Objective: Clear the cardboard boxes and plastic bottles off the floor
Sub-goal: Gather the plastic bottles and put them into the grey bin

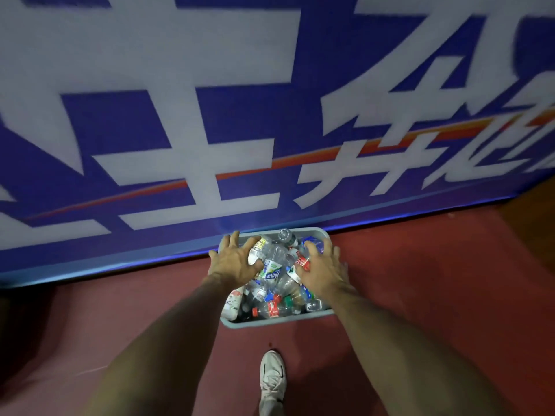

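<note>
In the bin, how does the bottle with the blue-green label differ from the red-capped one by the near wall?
The blue-green-labelled bottle lies atop the pile, between the left hand and right hand; the red-capped bottle lies lower, by the near wall of the bin, clear of both hands. The first's label is white, blue and green; the second's is red. Both are clear plastic, lying roughly on their sides.

Jumbled clear plastic bottles (271,267) inside grey bin (279,319).
</note>
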`<action>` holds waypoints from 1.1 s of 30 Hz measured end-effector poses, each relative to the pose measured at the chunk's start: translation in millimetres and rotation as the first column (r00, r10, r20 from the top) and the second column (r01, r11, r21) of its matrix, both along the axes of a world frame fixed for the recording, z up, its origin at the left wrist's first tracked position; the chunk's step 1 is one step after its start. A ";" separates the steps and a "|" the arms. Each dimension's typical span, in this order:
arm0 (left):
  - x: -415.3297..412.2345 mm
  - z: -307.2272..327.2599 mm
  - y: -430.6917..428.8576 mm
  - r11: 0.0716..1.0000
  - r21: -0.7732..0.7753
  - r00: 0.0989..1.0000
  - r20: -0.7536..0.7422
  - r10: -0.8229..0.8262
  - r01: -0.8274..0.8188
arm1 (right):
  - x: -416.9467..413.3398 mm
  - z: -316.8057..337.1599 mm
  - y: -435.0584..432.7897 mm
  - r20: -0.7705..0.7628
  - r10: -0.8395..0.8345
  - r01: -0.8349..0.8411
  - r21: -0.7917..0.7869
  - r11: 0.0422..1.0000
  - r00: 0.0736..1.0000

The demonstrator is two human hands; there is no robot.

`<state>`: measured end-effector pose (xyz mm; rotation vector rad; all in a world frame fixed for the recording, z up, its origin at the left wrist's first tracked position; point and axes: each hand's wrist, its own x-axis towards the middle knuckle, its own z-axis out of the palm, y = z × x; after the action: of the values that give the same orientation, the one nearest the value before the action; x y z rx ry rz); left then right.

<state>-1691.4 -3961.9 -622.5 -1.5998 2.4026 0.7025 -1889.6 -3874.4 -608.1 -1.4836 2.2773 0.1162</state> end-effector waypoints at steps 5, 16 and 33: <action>17.7 120.3 39.6 0.989 -0.142 0.999 0.025 -0.036 0.039 | 20.0 113.6 37.0 -0.011 0.012 -0.013 -0.084 0.996 1.000; 72.1 273.7 116.6 0.903 -0.367 0.973 -0.030 0.227 -0.222 | 69.2 255.7 50.9 -0.051 0.299 -0.303 -0.187 0.934 0.953; 364.4 274.9 452.9 0.402 -0.377 0.455 -0.060 0.888 -0.834 | 413.3 280.7 227.7 -0.069 0.921 -0.910 -0.200 0.364 0.383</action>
<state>-1326.9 -3509.0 -347.5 -2.9825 1.4331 0.1844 -1476.3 -3646.7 -327.4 -2.6833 1.1077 0.1509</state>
